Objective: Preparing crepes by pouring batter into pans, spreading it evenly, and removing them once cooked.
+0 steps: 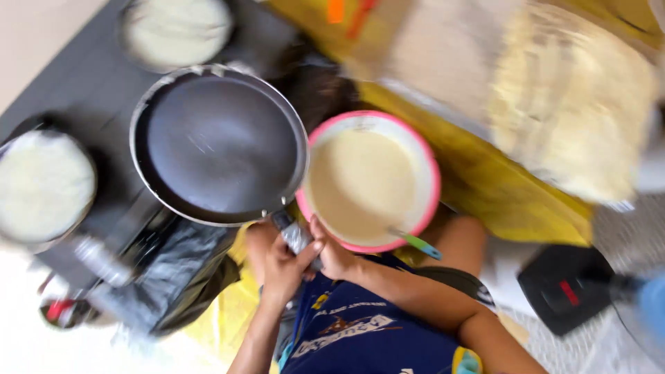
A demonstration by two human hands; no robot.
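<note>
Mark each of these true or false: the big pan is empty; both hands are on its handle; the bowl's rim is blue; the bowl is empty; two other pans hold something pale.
1. The big pan is empty. True.
2. The left hand and right hand are both at the handle. True.
3. The rim of the bowl is blue. False: it is pink.
4. The bowl is empty. False: it holds pale batter, with a green and blue utensil resting at its edge.
5. Two other pans, the left pan and the far pan, hold something pale. True.
</note>
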